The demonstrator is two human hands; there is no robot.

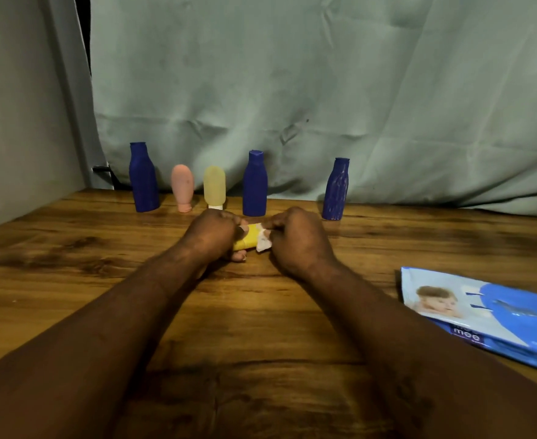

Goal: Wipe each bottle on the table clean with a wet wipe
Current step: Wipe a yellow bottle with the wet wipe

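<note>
My left hand (215,231) is curled round a small yellow plastic bottle (247,239), holding it on its side just above the brown wood-grain table (71,248), while my right hand (295,239) pinches a crumpled white wet wipe (263,239) against the bottle's exposed end. I judge I am mid-wipe on this one. Behind my hands, along the pale green curtain (324,90), stand a tall dark blue bottle (143,179), a pink tube (182,188) and a pale yellow tube (214,186) on their caps, a second dark blue bottle (254,185) and a ribbed dark blue bottle (336,190). Next I likely need to turn the bottle in my left grip so the wipe reaches its covered side. The blue wipes pack (482,315) lies to my right.
</note>
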